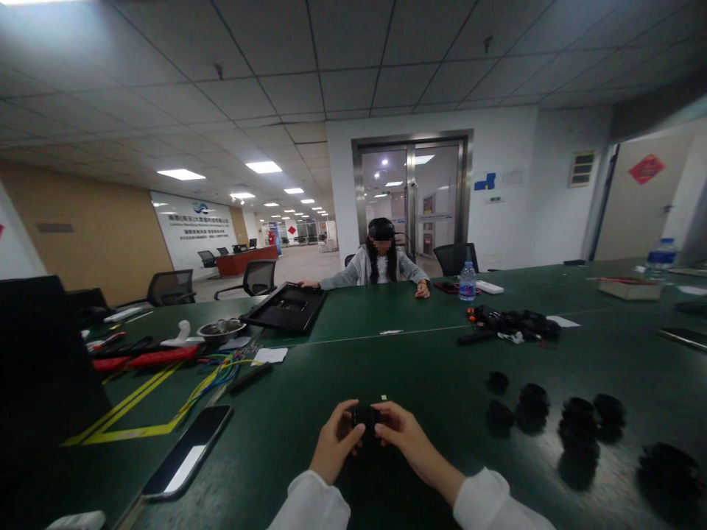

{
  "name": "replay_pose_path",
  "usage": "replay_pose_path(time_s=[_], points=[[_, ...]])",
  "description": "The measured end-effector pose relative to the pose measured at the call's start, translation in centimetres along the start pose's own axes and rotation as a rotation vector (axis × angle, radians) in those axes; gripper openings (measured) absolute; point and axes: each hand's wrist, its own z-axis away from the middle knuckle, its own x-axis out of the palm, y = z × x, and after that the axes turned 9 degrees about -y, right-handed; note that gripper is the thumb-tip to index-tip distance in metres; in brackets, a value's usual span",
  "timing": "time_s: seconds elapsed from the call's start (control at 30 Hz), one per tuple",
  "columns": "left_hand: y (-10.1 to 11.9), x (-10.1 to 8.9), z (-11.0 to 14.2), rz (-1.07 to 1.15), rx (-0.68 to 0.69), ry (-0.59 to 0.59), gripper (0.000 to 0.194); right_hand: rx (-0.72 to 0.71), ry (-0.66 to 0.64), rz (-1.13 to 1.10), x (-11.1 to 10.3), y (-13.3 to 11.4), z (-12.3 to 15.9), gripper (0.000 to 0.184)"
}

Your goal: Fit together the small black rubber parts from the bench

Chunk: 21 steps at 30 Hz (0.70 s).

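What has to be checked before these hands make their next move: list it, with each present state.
1. Small dark black part held by both the left hand and the right hand: ok.
2. Fine features of that part readable: cannot tell, too small and dark.
3. Flat rectangular phone apart from the left hand: ok.
4. Loose multicoloured wires gathered neatly: not ok, they fan out beyond the phone.
5. Rounded black pieces apart from the right hand: ok.
6. Clear plastic bottle with blue cap upright: ok.
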Motion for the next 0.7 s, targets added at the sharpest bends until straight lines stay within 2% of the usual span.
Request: replay_pose_path(time_s=[0.27,0.4,0.57,0.7], points=[[0.7,0.4,0.1,-0.065,-0.033,0.045,0.034,0.037,-0.025,0.028,0.0,-0.5,0.2,0.034],[0.9,0.3,0.2,-0.045,-0.054,0.053,0.038,0.059,-0.015,0.047,0.1,-0.5,0.2,0.035],[1.2,0.1,0.6,0.007,-0.014,-0.018,0.052,0.060,0.007,0.038,0.1,-0.8,0.4,0.036],[1.1,0.1,0.4,0.004,-0.030,-0.005,0.049,0.043,0.003,0.037,0.0,-0.7,0.4,0.035]])
